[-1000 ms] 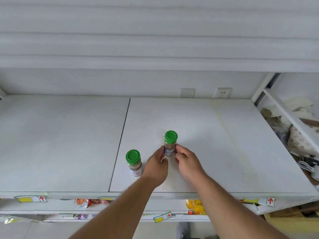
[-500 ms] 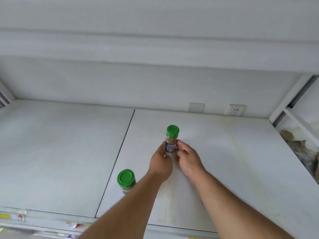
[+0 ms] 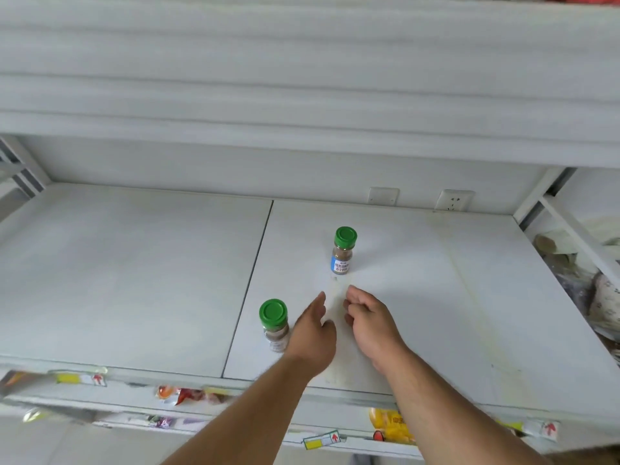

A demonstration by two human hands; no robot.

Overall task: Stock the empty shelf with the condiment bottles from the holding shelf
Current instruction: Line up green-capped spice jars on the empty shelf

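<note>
Two small glass condiment bottles with green caps and brown powder stand upright on the white shelf [image 3: 134,280]. The far bottle [image 3: 344,251] has a blue and white label and stands alone, a short way beyond both hands. The near bottle [image 3: 275,325] stands by the shelf's front, just left of my left hand [image 3: 313,333], which partly hides its lower right side. My right hand [image 3: 370,322] hovers beside the left with fingers loosely curled. Both hands hold nothing.
A seam [image 3: 248,286] splits the shelf into two panels. Two wall sockets [image 3: 453,200] sit at the back. Another shelf board [image 3: 302,95] hangs overhead. Cloth and clutter [image 3: 597,290] lie past the right frame. Snack packets [image 3: 391,427] show on lower shelves.
Both hands let go of the far bottle and drew back toward me. The bottle stays standing deeper on the shelf.
</note>
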